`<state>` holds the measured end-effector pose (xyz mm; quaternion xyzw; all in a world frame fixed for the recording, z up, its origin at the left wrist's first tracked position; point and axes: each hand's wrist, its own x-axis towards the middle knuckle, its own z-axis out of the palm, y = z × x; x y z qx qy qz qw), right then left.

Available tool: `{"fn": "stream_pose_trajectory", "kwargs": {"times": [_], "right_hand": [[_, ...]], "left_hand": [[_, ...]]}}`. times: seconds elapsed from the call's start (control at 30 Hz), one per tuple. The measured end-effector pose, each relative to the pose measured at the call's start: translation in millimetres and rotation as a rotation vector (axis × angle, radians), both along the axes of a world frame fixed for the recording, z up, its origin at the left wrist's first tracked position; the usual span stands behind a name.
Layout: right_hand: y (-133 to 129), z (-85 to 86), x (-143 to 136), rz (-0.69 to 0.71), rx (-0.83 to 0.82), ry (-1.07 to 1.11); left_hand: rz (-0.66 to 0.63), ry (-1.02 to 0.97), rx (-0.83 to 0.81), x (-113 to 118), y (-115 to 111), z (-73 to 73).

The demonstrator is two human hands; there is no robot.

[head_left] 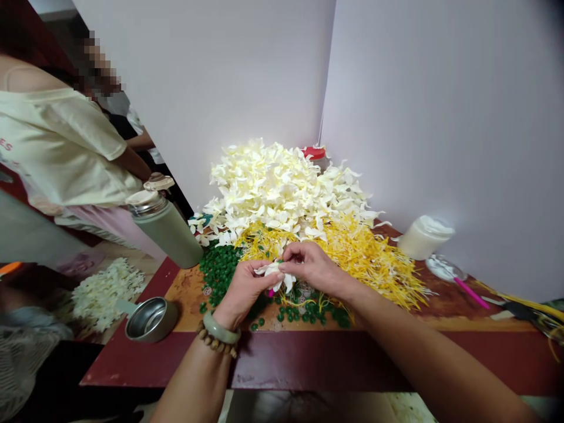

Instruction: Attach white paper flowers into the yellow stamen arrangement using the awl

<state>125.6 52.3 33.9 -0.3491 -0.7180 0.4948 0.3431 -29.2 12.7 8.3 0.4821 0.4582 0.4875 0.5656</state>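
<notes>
White flower (pixel 288 283), pinched narrowly between thumb and fingers of the left hand (pixel 247 288) and, near its centre, by the fingertips of the right hand (pixel 314 267); a small green piece shows at the right fingertips. Both forearms converge from below, wrists apart; the left wears a pale bangle (pixel 225 330) above a beaded bracelet (pixel 215 343). Just left of and below the grip lie green pieces (pixel 218 267); behind and to the right spreads a pile of yellow strands (pixel 374 261). Left of the grip, near the table (pixel 308 355) edge, a metal-lined cup (pixel 164 330) sits tilted in view, with a flask (pixel 171 232) behind it. Well right stand a white jar (pixel 423 238) and a pink stick (pixel 471 292). Beyond the grip rises a heap of white flowers (pixel 273 191). Farther left, another person's pale shirt (pixel 74 155) carries legible letters, "ES".
</notes>
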Motion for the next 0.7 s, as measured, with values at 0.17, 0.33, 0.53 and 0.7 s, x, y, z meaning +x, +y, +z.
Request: {"fn": "stream_pose_trajectory", "kwargs": {"times": [0.17,0.33,0.53,0.7], "right_hand": [[0.2,-1.8,-2.3,-0.057,-0.205,0.162],[6.6,0.3,0.6,-0.101,-0.128,0.155],[1.5,4.9,4.5,-0.131,0.22,-0.072],[-6.0,-3.2,0.3,-0.166,0.62,-0.351]], "left_hand": [[-0.022,0.011,0.002,1.3,-3.2,2.1],[0.011,-0.04,0.01,4.4,-4.3,2.0],[0.024,-0.066,-0.005,3.4,-1.8,0.9],[0.089,0.013,-0.005,3.7,2.1,-3.9]]}}
